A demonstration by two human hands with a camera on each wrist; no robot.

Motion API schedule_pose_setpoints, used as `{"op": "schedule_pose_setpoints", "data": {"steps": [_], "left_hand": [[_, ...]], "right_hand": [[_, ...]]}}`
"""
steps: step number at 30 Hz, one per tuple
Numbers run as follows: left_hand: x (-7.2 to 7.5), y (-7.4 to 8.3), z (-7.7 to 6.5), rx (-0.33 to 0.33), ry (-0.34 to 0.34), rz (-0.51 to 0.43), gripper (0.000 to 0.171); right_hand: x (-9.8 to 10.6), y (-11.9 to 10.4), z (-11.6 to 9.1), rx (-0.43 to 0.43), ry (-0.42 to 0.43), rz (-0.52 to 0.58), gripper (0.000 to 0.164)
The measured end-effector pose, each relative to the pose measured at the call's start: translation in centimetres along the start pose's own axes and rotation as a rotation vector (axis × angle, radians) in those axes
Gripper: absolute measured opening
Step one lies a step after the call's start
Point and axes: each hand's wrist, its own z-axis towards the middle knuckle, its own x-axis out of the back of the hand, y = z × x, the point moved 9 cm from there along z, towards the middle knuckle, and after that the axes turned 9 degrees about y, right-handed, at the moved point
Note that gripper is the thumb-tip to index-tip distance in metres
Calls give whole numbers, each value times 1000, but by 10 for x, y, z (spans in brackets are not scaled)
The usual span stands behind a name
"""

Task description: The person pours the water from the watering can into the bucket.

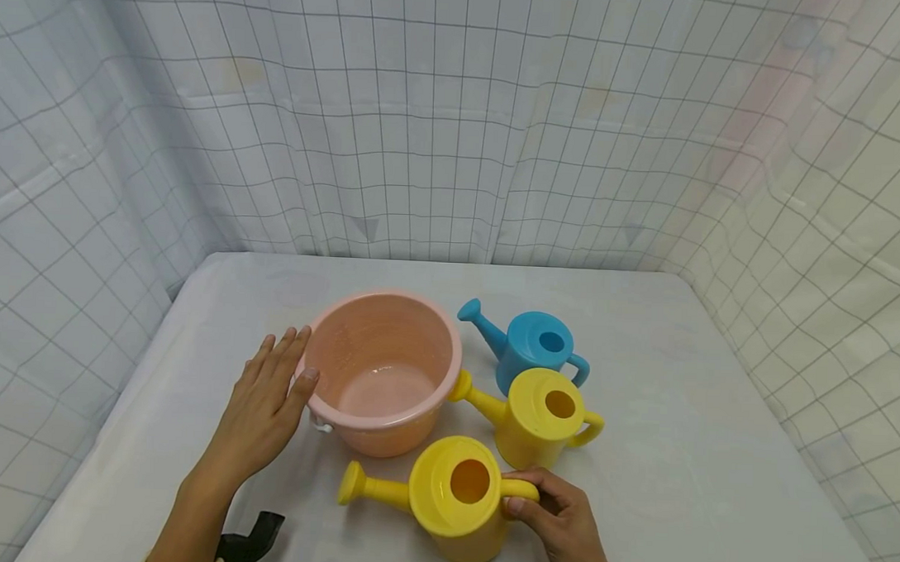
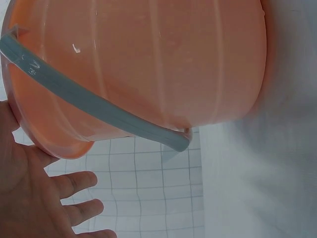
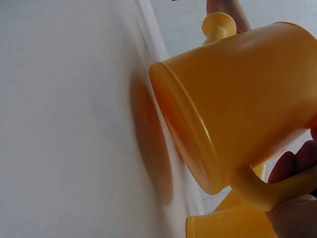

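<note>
My right hand (image 1: 561, 520) grips the handle of a yellow watering can (image 1: 442, 504) in front of the bucket. In the right wrist view that watering can (image 3: 242, 94) hangs slightly above the table, its base over a shadow. My left hand (image 1: 263, 407) lies against the left rim of a pink bucket (image 1: 408, 424), fingers straight. Seen from the left wrist, the left hand (image 2: 34, 193) has its fingers spread, thumb side at the bucket rim, and the grey bucket handle (image 2: 99, 104) hangs down the side. Inside, the bucket shows only a bare, shiny bottom.
A second yellow watering can (image 1: 522, 436) stands right of the bucket, its spout near the rim. Behind it is a blue watering can (image 1: 526, 341). A black curved piece (image 1: 251, 543) shows beside the left forearm. White gridded curtains (image 1: 455, 132) enclose the white table (image 1: 683, 421).
</note>
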Motion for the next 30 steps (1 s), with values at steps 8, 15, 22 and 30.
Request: {"op": "schedule_pose_setpoints", "data": {"steps": [8, 15, 22, 30], "left_hand": [[0, 0, 0, 1, 0, -1, 56], [0, -1, -1, 6, 6, 10, 57], [-1, -2, -1, 8, 2, 11, 57], [-2, -2, 0, 8, 10, 1, 56]], "right_hand": [[4, -29, -5, 39, -34, 62, 26], [6, -66, -10, 170, -116, 129, 24], [6, -98, -14, 292, -223, 223, 30], [13, -130, -9, 408, -249, 234, 32]]}}
